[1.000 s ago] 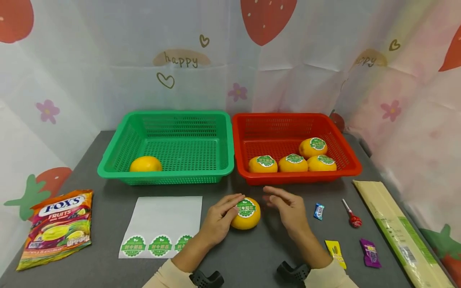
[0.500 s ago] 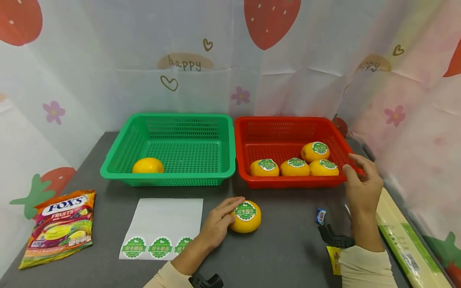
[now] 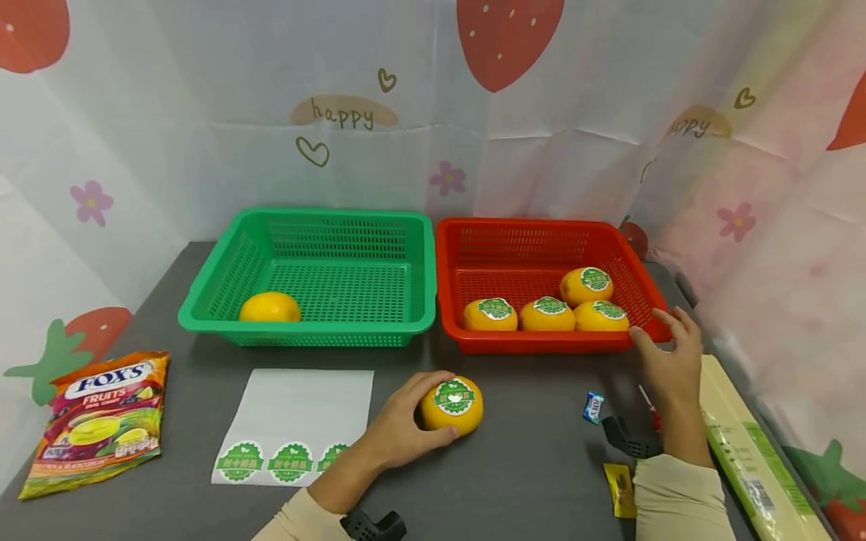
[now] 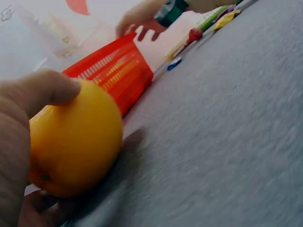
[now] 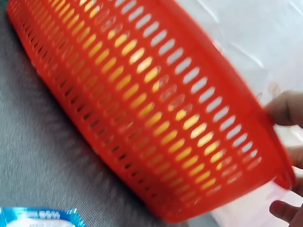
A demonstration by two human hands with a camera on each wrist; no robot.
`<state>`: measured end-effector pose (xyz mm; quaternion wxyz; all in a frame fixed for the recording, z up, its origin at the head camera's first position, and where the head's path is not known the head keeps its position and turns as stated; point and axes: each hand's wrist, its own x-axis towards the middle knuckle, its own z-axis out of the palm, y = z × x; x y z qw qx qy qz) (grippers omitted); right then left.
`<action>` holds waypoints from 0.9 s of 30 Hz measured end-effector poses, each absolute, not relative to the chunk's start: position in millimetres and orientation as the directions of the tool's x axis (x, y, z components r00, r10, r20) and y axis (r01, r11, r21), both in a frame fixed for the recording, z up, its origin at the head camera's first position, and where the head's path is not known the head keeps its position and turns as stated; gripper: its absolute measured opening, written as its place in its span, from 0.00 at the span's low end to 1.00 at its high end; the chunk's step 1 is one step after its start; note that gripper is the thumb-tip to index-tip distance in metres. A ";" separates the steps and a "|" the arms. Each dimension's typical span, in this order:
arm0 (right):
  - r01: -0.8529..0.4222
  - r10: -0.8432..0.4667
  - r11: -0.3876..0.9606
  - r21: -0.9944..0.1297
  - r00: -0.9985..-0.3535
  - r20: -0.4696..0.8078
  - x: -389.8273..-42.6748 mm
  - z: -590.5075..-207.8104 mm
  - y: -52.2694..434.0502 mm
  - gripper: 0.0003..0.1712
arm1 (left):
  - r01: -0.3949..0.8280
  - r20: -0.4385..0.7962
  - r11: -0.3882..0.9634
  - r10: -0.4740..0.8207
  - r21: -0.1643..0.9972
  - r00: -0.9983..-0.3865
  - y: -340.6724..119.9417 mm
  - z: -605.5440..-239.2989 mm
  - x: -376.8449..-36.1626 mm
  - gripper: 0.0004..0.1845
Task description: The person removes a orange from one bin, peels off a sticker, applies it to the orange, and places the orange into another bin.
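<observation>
In the head view my left hand (image 3: 406, 421) grips a stickered orange (image 3: 467, 417) at the table's middle, thumb at the near side and fingers around the far side. The left wrist view shows the thumb pressed on the orange (image 4: 80, 142) and fingers partly hidden beneath it. My right hand (image 3: 673, 368) pinches the near right corner of the red basket (image 3: 534, 343) between thumb and fingers. In the right wrist view those fingers (image 5: 289, 111) are at the basket rim (image 5: 246, 101). Several oranges (image 3: 546, 315) with green-and-white stickers lie inside the basket.
A green basket (image 3: 338, 328) at back left holds one plain orange (image 3: 269, 308). A sticker sheet (image 3: 304, 406) lies before it, a FOX'S candy bag (image 3: 101, 424) farther left. Small blue (image 3: 593, 406) and yellow (image 3: 621, 488) wrapped sweets and a long package (image 3: 758, 451) are at right.
My right hand has left the orange's side and taken hold of the red basket's corner. The basket has shifted slightly toward me. My left thumb has spread to the orange's near side.
</observation>
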<state>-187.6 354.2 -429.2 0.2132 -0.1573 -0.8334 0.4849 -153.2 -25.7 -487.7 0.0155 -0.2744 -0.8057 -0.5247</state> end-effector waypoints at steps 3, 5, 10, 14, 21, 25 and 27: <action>0.063 0.469 0.475 -0.878 -0.862 0.192 -187.9 -434.4 356.9 0.31 | 0.454 0.301 0.317 0.430 0.832 -0.851 -26.4 -484.1 -154.3 0.34; 0.036 0.469 0.470 -0.882 -0.857 0.215 -187.9 -438.0 357.6 0.31 | 0.456 0.304 0.317 0.427 0.832 -0.852 -26.7 -481.4 -153.7 0.33; -0.041 0.470 0.466 -0.884 -0.835 0.287 -188.3 -444.0 356.9 0.30 | 0.470 0.338 0.296 0.403 0.831 -0.851 -25.2 -467.2 -152.7 0.33; -0.048 0.476 0.457 -0.888 -0.830 0.290 -189.9 -444.3 356.7 0.30 | 0.510 0.393 0.270 0.387 0.817 -0.834 -21.6 -436.1 -161.2 0.34; -0.038 0.478 0.441 -0.897 -0.836 0.270 -189.7 -444.8 357.4 0.30 | 0.493 0.372 0.270 0.396 0.827 -0.840 0.1 -367.6 -205.7 0.41; -0.042 0.471 0.446 -0.894 -0.838 0.274 -188.3 -446.5 357.4 0.30 | 0.371 0.254 0.284 0.374 0.884 -0.892 20.0 -345.8 -240.6 0.38; -0.046 0.467 0.451 -0.891 -0.839 0.280 -187.4 -446.8 357.2 0.30 | 0.298 0.178 0.311 0.360 0.903 -0.916 30.6 -340.4 -258.0 0.38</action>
